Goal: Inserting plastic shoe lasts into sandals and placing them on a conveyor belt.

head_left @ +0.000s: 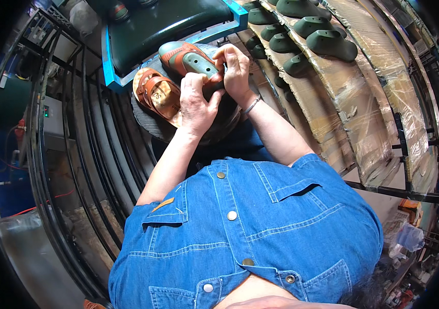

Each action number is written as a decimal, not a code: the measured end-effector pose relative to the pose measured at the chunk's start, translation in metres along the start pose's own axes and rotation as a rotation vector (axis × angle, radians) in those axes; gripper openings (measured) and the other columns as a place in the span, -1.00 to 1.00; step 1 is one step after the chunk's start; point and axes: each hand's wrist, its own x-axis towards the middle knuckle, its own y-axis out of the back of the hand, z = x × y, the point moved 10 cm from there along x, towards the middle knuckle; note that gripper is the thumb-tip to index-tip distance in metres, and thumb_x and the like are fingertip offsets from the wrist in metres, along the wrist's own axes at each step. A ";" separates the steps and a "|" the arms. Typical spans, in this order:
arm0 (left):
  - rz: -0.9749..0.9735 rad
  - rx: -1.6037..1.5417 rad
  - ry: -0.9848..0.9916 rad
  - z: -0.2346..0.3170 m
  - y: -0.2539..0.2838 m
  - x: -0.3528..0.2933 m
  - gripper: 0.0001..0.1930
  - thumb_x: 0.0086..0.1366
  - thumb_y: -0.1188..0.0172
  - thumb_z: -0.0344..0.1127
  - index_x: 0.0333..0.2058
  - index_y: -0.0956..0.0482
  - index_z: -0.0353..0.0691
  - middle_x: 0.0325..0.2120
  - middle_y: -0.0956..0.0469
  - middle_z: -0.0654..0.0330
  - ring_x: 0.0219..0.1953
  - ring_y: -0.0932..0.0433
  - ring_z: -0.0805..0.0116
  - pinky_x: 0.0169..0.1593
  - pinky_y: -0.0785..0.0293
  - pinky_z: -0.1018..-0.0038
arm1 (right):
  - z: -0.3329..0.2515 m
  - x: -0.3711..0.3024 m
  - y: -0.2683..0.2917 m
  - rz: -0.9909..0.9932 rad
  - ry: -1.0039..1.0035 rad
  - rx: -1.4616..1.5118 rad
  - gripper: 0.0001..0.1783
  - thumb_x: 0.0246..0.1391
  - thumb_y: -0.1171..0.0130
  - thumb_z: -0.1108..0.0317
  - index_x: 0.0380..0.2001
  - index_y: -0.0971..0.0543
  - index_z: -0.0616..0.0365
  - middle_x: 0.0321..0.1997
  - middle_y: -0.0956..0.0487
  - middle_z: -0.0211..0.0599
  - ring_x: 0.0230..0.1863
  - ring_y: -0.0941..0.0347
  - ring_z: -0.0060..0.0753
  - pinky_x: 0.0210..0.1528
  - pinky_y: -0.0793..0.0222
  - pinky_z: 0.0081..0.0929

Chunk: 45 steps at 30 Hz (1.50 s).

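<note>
A green shoe last [199,63] with a brown leather sandal upper [176,58] around it lies toe away from me on a dark round stand [146,121]. My left hand [198,103] is closed at the heel end, its fingertips pressed on the leather there. My right hand [236,74] pinches the strap on the other side of the heel, thumb and fingers together. What lies under the fingertips is partly hidden. Left of the last, beside my left hand, sits a sandal [164,97] with a tan footbed and brown crossed straps.
Beyond the stand is a dark green conveyor belt [165,32] in a blue frame [110,67]. To the right, several green lasts [327,45] rest on cardboard-covered, film-wrapped rack bars [332,103]. Black metal rails [83,129] run along the left.
</note>
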 end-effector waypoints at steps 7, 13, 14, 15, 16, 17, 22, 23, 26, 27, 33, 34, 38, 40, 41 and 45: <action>-0.007 -0.009 0.022 -0.004 -0.002 -0.002 -0.56 0.00 -0.49 -0.49 -0.18 -0.43 -0.25 -0.28 -0.43 0.06 -0.18 -0.50 0.05 -0.06 -0.46 0.22 | 0.004 0.001 -0.005 -0.046 -0.033 0.025 -0.49 0.50 0.07 0.03 -0.42 -0.57 0.18 -0.60 -0.35 -0.58 -0.53 -0.22 -0.76 -0.49 -0.14 -0.67; -0.004 -0.013 0.018 -0.004 -0.003 -0.002 -0.57 0.01 -0.48 -0.49 -0.18 -0.43 -0.25 -0.28 -0.42 0.07 -0.17 -0.49 0.06 -0.05 -0.45 0.22 | 0.010 0.000 -0.006 -0.028 -0.081 0.070 -0.50 0.48 0.00 0.02 -0.44 -0.57 0.17 -0.62 -0.37 -0.58 -0.57 -0.24 -0.78 -0.54 -0.15 -0.67; -0.005 -0.010 0.016 -0.004 -0.002 -0.002 -0.57 0.01 -0.49 -0.48 -0.19 -0.44 -0.25 -0.28 -0.42 0.07 -0.16 -0.49 0.06 -0.05 -0.45 0.21 | 0.013 0.000 -0.005 -0.025 -0.092 0.079 -0.52 0.47 -0.02 0.03 -0.45 -0.58 0.15 -0.63 -0.37 -0.58 -0.59 -0.26 -0.78 -0.56 -0.18 -0.65; -0.005 -0.010 0.013 -0.003 -0.002 -0.002 -0.57 0.01 -0.49 -0.48 -0.19 -0.44 -0.25 -0.28 -0.42 0.07 -0.16 -0.49 0.06 -0.05 -0.45 0.21 | 0.014 0.001 -0.005 -0.025 -0.090 0.080 -0.52 0.47 -0.02 0.03 -0.45 -0.58 0.15 -0.63 -0.37 -0.58 -0.59 -0.26 -0.78 -0.56 -0.18 -0.65; -0.007 -0.008 0.006 -0.002 -0.002 -0.002 -0.57 0.02 -0.48 -0.48 -0.19 -0.44 -0.25 -0.28 -0.41 0.07 -0.17 -0.48 0.05 -0.05 -0.44 0.21 | 0.012 0.002 -0.005 -0.018 -0.063 0.058 -0.52 0.47 -0.02 0.04 -0.46 -0.57 0.14 -0.65 -0.36 -0.59 -0.59 -0.26 -0.78 -0.56 -0.16 -0.65; -0.009 -0.005 -0.002 -0.001 -0.001 -0.001 -0.58 0.02 -0.48 -0.48 -0.19 -0.44 -0.25 -0.28 -0.41 0.06 -0.17 -0.48 0.04 -0.05 -0.44 0.20 | 0.010 0.002 -0.005 -0.011 -0.036 0.037 -0.52 0.47 -0.02 0.05 -0.47 -0.57 0.14 -0.67 -0.35 -0.60 -0.60 -0.26 -0.79 -0.57 -0.14 -0.65; -0.027 0.019 -0.011 -0.002 -0.006 -0.002 -0.62 0.05 -0.46 -0.47 -0.21 -0.46 -0.25 -0.26 -0.43 0.04 -0.14 -0.46 -0.02 -0.04 -0.43 0.17 | 0.019 0.005 0.000 0.072 -0.042 0.096 -0.52 0.48 -0.01 0.08 -0.48 -0.55 0.15 -0.68 -0.36 -0.60 -0.61 -0.23 -0.80 -0.57 -0.12 -0.66; -0.048 0.021 -0.014 -0.003 -0.010 -0.002 -0.64 0.06 -0.45 -0.47 -0.21 -0.47 -0.25 -0.23 -0.44 0.02 -0.11 -0.45 -0.06 -0.02 -0.43 0.13 | 0.022 0.005 0.006 0.124 -0.034 0.136 -0.53 0.49 0.00 0.09 -0.48 -0.55 0.16 -0.69 -0.37 -0.60 -0.62 -0.22 -0.80 -0.57 -0.12 -0.66; -0.067 0.041 0.004 -0.004 -0.009 0.001 -0.66 0.07 -0.45 -0.45 -0.21 -0.50 -0.26 -0.24 -0.47 0.01 -0.13 -0.47 -0.07 -0.02 -0.44 0.13 | 0.018 0.005 0.010 0.133 -0.059 0.091 -0.53 0.49 0.02 0.11 -0.47 -0.55 0.18 -0.69 -0.39 -0.57 -0.63 -0.26 -0.79 -0.56 -0.14 -0.64; -0.069 0.042 -0.003 -0.006 -0.006 0.003 -0.66 0.07 -0.46 -0.44 -0.21 -0.51 -0.27 -0.23 -0.49 0.01 -0.13 -0.49 -0.07 -0.01 -0.45 0.14 | 0.023 0.005 0.009 0.122 -0.092 0.131 -0.54 0.50 0.04 0.13 -0.46 -0.55 0.17 -0.69 -0.40 -0.56 -0.62 -0.30 -0.77 -0.54 -0.17 -0.64; -0.051 -0.095 0.097 -0.002 0.070 -0.019 -0.73 0.14 -0.41 -0.55 -0.18 -0.58 -0.33 -0.09 -0.58 -0.01 0.04 -0.58 0.09 0.15 -0.47 0.29 | 0.065 -0.031 0.152 0.545 0.021 -0.247 -0.80 0.32 -0.18 0.37 -0.10 -0.56 0.28 -0.12 -0.61 -0.24 -0.10 -0.53 -0.49 0.02 -0.45 -0.46; -0.047 -0.100 0.174 -0.013 0.083 -0.028 -0.76 0.16 -0.37 -0.60 -0.19 -0.57 -0.34 -0.09 -0.57 0.01 0.02 -0.58 0.15 0.17 -0.45 0.31 | 0.079 -0.043 0.191 0.667 -0.076 -0.444 -0.66 0.25 -0.29 0.31 -0.02 -0.52 0.29 -0.06 -0.59 -0.19 -0.01 -0.51 -0.36 0.13 -0.42 -0.36; 0.029 -0.371 0.400 -0.041 0.106 -0.056 -0.85 0.35 -0.21 -0.63 -0.14 -0.55 -0.35 -0.13 -0.59 0.14 -0.01 -0.56 0.38 0.16 -0.43 0.45 | 0.150 -0.043 0.306 0.803 -0.275 -0.970 0.10 -0.02 -0.50 0.03 0.42 -0.13 0.29 0.44 -0.24 0.25 0.48 -0.12 0.22 0.50 -0.06 -0.01; 0.049 -0.370 0.437 -0.047 0.104 -0.059 -0.88 0.38 -0.21 -0.60 -0.13 -0.56 -0.35 -0.17 -0.60 0.18 -0.06 -0.58 0.44 0.11 -0.47 0.49 | 0.166 -0.023 0.323 0.787 -0.296 -1.019 0.20 -0.07 -0.53 -0.01 0.44 -0.06 0.31 0.47 -0.17 0.29 0.52 -0.03 0.25 0.54 0.02 0.00; 0.036 -0.381 0.476 -0.055 0.101 -0.062 -0.88 0.39 -0.21 -0.60 -0.13 -0.56 -0.35 -0.19 -0.61 0.19 -0.10 -0.60 0.45 0.08 -0.49 0.52 | 0.171 -0.016 0.331 0.777 -0.318 -1.064 0.31 -0.13 -0.56 -0.04 0.47 0.01 0.33 0.51 -0.10 0.32 0.56 0.06 0.28 0.59 0.10 0.00; 0.059 -0.350 0.511 -0.067 0.114 -0.079 -0.88 0.40 -0.19 -0.60 -0.13 -0.56 -0.35 -0.27 -0.62 0.20 -0.17 -0.64 0.46 -0.01 -0.54 0.56 | 0.172 -0.003 0.321 0.711 -0.448 -1.113 -0.05 -0.18 -0.54 0.14 0.22 -0.35 0.41 0.31 -0.39 0.30 0.41 -0.25 0.20 0.48 -0.12 -0.04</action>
